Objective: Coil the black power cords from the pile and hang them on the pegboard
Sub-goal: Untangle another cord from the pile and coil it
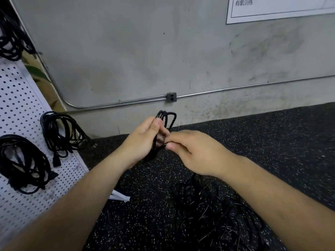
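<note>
Head view: our left grip [143, 142] clamps the coiled black power cord [168, 117] above the speckled dark floor [272, 142], while our right grip [195, 151] pinches one of its strands.

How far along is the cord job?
Done: at least two coiled cords hang on the pegboard. In hand: the left hand grips a folded cord while the right hand pinches a strand of it; not hung yet. Left: a tangled pile of cords on the floor.
</note>
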`<state>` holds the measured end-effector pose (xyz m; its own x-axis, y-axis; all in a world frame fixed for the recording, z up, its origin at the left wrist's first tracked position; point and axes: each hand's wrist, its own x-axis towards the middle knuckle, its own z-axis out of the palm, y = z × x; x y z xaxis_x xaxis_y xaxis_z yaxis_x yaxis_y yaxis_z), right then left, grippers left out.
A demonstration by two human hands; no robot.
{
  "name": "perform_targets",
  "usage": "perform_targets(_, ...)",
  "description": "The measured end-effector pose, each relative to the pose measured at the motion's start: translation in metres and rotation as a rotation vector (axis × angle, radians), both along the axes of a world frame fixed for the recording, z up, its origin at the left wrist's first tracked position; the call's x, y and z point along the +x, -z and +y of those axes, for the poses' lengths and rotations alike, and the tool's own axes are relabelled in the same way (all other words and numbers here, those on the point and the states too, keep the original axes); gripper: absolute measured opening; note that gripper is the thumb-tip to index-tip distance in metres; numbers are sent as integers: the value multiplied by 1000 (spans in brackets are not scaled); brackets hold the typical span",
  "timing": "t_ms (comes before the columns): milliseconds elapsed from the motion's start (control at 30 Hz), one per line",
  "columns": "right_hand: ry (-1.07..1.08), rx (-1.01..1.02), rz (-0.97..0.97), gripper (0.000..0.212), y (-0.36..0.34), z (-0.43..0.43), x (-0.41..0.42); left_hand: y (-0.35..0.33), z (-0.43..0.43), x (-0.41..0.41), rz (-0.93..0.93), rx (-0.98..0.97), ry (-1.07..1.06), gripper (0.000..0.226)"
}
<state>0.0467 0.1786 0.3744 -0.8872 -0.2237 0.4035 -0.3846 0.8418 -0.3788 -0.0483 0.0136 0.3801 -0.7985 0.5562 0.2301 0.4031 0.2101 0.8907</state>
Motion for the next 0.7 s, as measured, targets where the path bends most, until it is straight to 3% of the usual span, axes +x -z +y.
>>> perform_targets(67, 34, -80, 16, 14, -2, 0, -5, 6, 10, 12, -50, -26, 39, 35)
perform_targets(133, 145, -188, 43, 13, -3, 2, -10, 8, 17, 17, -302, 102, 109, 38)
perform_targets(233, 314, -364, 40, 33, -6, 9, -14, -1, 19, 14, -559, 195, 162, 38)
perform_targets(367, 222, -561, -70, 36, -8, 17, -8, -9, 16, 12, -532, 194, 201, 32)
perform_targets(467, 143, -605, -130, 26, 6, 31, -4, -19, 9, 9, -574, 344, 195, 31)
perform_targets(700, 125, -477, -310, 36, 67, 52, -8, -38, -10, -10, -633, 760, 71, 39)
